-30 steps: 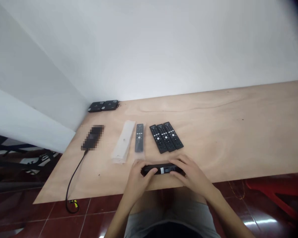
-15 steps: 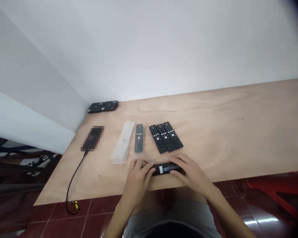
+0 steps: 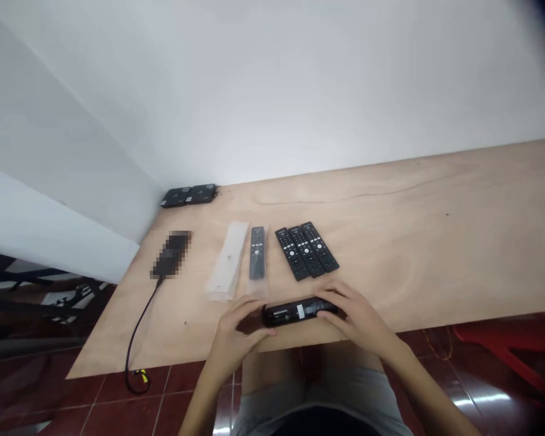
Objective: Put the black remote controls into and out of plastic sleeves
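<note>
Plywood tabletop (image 3: 418,254); my landmark, one black remote (image 3: 284,315), white label up, between two hands. Left hand (image 3: 237,336): thumb and fingers spread about its left end, contact uncertain. Right hand (image 3: 356,321): wrist angled inward, thumb and fingers pinching its right end. Step, as I judge: handling this remote; next move calls for left fingers closing, right grip steady. Beyond the remote: three bare remotes (image 3: 306,251), face up; farthest left, two black boxes (image 3: 201,194).
</note>
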`<state>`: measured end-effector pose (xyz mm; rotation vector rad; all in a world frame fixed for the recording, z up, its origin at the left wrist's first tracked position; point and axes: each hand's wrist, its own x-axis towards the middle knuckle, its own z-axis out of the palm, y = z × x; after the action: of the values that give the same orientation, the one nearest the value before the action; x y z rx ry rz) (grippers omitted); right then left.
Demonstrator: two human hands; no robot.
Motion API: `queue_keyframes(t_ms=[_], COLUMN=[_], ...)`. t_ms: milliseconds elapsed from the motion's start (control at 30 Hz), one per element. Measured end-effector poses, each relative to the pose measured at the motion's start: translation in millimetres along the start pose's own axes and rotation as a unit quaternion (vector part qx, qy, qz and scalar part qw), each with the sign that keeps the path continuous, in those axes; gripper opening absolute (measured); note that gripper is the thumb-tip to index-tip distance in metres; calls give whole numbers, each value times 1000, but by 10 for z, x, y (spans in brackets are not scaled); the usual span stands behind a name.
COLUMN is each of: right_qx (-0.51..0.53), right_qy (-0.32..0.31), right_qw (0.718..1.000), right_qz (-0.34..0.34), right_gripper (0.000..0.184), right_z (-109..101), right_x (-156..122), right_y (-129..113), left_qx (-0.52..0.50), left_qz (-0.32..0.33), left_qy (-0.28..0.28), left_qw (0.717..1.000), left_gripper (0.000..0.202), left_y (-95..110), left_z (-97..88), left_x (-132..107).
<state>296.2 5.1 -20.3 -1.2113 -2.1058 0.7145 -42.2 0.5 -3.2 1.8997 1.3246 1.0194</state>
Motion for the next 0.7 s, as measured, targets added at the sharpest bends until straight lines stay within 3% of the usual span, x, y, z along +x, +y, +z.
queue_keyframes(t_ms=[133,233,433,700], right_qx=[1,-13,-21,6], right_qy=[0,-5,-23,-15], right_qw=[1000,1000,999,999], right_qz=[-3,-4,-8,-36], right_gripper=[38,43,51,50], right_z=[5,3,-8,-17], right_x=[10,12,-20,-3], right_y=[1,-11,8,47], left_qx=[-7,11,59,69], left_qz=[4,27,109,95], left_qy=[12,21,-54,-59], left_qw=[1000,999,991,991], left_gripper=[47,50,29,28], left_y=[-69,-38,60,94], left_z=[-59,35,284,405], left_x=[-116,-98,36,49])
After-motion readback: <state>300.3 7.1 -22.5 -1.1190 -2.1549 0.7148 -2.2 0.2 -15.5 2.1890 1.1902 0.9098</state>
